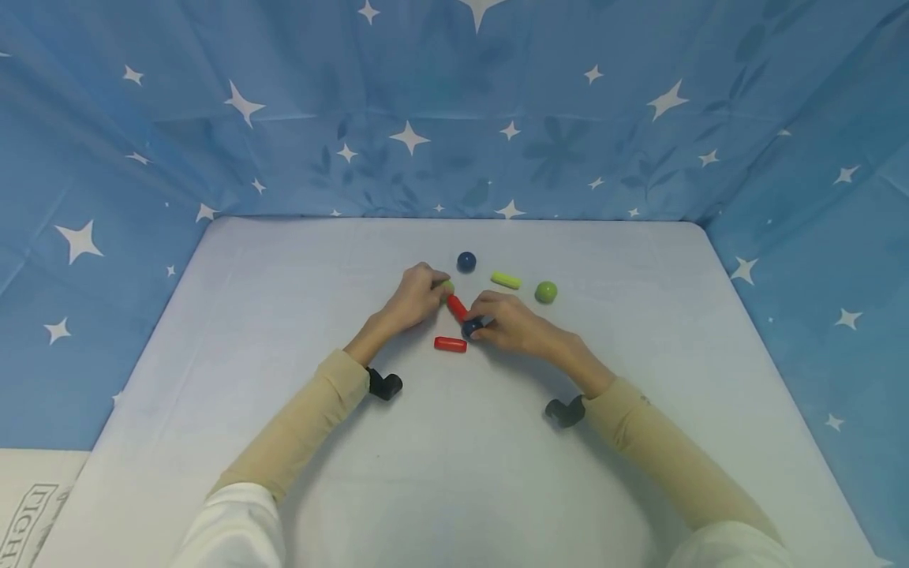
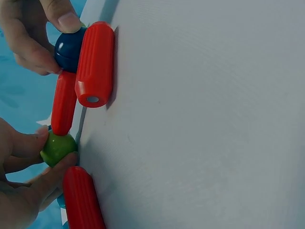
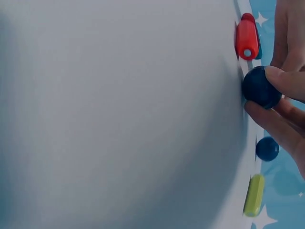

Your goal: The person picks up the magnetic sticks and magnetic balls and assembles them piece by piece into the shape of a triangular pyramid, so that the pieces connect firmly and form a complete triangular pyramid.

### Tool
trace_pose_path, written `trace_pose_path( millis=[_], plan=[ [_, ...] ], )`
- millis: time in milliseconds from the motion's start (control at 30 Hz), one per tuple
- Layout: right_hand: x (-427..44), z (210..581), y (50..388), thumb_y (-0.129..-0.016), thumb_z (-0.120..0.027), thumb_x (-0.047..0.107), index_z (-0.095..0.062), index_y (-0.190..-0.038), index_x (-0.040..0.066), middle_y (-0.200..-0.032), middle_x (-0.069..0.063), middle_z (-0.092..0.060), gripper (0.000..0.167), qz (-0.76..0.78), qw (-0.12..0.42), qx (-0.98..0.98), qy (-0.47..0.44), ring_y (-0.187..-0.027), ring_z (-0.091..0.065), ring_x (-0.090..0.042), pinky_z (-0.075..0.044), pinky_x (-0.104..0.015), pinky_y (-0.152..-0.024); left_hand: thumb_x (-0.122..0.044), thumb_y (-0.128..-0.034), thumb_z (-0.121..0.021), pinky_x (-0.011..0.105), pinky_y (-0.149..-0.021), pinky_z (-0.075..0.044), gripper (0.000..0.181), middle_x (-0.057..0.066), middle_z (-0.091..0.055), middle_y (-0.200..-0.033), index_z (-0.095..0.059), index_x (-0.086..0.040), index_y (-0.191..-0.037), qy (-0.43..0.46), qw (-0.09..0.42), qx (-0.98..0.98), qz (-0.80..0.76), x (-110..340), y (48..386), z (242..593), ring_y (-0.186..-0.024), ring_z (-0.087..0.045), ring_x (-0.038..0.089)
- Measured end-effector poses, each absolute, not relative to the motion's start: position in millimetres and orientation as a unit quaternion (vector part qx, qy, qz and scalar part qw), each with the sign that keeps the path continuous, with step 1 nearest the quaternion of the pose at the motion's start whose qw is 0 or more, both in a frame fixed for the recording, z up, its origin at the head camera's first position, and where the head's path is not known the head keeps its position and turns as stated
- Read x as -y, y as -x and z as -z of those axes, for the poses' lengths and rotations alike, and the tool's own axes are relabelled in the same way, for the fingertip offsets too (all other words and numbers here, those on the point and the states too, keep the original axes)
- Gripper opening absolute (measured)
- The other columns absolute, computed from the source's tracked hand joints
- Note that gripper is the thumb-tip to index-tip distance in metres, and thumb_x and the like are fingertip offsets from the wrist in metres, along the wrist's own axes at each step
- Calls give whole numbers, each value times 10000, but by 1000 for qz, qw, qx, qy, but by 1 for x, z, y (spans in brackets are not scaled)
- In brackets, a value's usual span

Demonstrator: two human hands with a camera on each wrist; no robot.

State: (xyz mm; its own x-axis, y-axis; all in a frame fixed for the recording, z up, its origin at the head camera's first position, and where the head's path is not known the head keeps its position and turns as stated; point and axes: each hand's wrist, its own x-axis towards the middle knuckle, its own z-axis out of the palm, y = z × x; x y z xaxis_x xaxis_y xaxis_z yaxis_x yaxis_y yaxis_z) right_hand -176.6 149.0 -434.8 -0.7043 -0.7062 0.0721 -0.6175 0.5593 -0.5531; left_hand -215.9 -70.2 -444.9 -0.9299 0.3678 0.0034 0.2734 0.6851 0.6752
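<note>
- So the joined rod (image 1: 457, 308) runs between two balls, touching both: left ball (image 2: 58, 149) at its far-left end, right ball (image 3: 259, 88) at its near-right end.
- Left ball's between the left fingers (image 2: 50, 180), right ball's between the right fingers (image 3: 272, 121).
- Near rod (image 1: 450, 345) lies crosswise just in front of the right ball, a bit left.
- Far ball (image 1: 466, 262) sits behind the joined rod.
- Going right from there: side rod (image 1: 506, 280), then outer ball (image 1: 546, 292).
- Left wrist view has an extra rod (image 2: 82, 198) just beside the left fingers, can't tell if they touch.
- Loose stuff's on the table (image 1: 440, 457), curtain (image 1: 454, 79) behind and along both sides.
</note>
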Motion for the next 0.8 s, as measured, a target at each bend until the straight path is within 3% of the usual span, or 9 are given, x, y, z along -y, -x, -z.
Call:
trace_pose_path(
  millis=[800],
  plan=[
    [-120,432,168,-897,-788,58,-762,-1145,-4,-1101,-88,-657,257,271,86,-856,431,-1014,-656,-194,-584,-309,-899,-111,-1019,-627,405,-947,-538,346,210,-661,-1238,-657,37,-1330,-180,77,-912,-360,77,213,442,-1128,-610,300]
  ],
)
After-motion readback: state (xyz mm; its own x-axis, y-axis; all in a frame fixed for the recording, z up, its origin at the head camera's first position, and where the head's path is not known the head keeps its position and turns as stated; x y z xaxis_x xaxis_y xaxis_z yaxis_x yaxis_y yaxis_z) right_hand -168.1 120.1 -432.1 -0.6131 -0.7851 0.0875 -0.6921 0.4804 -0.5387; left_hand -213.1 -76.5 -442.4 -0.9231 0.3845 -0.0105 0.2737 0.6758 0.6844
